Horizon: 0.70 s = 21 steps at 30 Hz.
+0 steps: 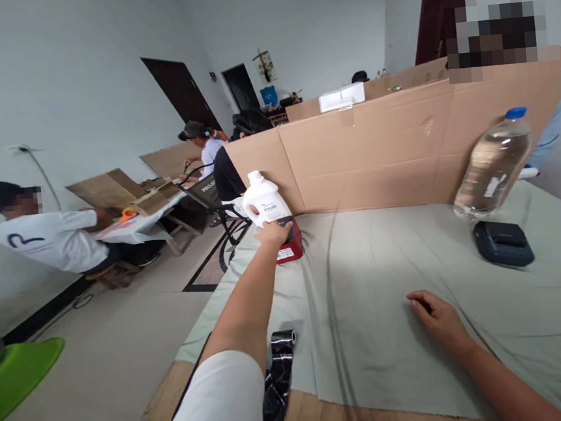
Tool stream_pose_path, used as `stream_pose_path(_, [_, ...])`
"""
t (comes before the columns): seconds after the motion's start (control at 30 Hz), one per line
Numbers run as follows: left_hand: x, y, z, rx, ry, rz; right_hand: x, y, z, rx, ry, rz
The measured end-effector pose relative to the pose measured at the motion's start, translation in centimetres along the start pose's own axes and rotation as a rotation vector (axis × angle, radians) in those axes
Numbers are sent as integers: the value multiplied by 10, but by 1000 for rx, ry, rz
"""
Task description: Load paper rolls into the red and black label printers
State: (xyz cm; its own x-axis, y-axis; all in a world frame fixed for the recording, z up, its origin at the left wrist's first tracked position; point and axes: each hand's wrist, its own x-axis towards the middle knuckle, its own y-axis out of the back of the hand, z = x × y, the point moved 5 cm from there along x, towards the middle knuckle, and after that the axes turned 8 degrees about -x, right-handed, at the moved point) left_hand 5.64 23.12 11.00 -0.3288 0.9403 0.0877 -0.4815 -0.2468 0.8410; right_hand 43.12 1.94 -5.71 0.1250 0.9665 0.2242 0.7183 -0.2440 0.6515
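My left hand stretches forward at the far left edge of the table. Its fingers and thumb are spread around the lower front of a white plastic jug with a handle and a printed label. Directly by the jug and that hand stands a red box with a white label. My right hand rests on the pale green cloth, its fingers loosely curled with nothing seen in them. A roll of shiny black film lies near my left forearm, partly unrolled toward the table's front edge.
A cardboard partition runs along the back, a white box on top. To the right stand a large clear bottle with a blue cap and a black device. Several people sit beyond; one works at another table.
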Motion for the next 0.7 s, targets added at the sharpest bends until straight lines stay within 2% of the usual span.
stream_pose_path(0.1, [7,-19,-23,74,181,-67,0,0,-1,-6,13,11])
stream_pose_path(0.2, [-1,-39,-35,160,224,-63,0,-1,-2,-17,33,-4])
stream_pose_path(0.3, [-8,-43,-32,172,180,35,1,-3,-3,-24,47,-14])
stream_pose_path(0.43, [-27,-37,-12,108,103,71,2,-3,-3,-11,44,-3])
stream_pose_path(0.53, [-64,-35,12,49,-31,54,2,-3,-4,-5,42,-7])
stream_pose_path(0.7, [-168,-44,51,-20,-258,-25,1,-1,-4,20,42,-16])
